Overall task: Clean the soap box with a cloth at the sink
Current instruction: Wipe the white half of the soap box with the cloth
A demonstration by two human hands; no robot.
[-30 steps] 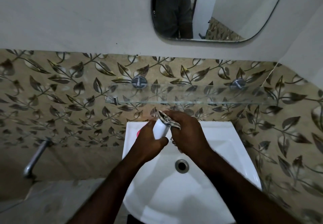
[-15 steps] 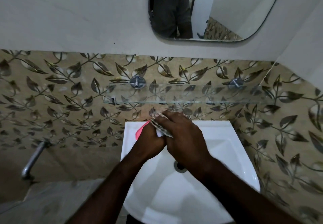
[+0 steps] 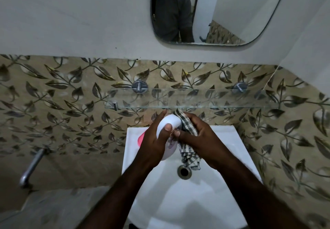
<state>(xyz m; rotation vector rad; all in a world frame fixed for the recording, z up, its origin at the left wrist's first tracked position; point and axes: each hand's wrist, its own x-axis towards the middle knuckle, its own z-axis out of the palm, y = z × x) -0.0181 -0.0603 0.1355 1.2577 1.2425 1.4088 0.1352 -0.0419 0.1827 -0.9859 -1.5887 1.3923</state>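
Observation:
Over the white sink [image 3: 232, 139] my left hand [image 3: 153, 144] grips a white oval soap box [image 3: 169, 121], thumb across its front. A pink part [image 3: 140, 138] shows behind that hand on the sink's back left. My right hand [image 3: 201, 139] holds a striped grey-and-white cloth [image 3: 189, 157] pressed against the box's right side. The cloth's loose end hangs down toward the drain [image 3: 184, 171].
A glass shelf [image 3: 214, 100] on two metal brackets juts out just above my hands. A mirror [image 3: 214, 10] hangs higher on the wall. A metal tap [image 3: 32, 166] sticks out of the tiled wall at the left. Leaf-patterned tiles line both walls.
The soap box has turned so more of its white face shows, and the cloth has slid from its top to its right side, hanging lower.

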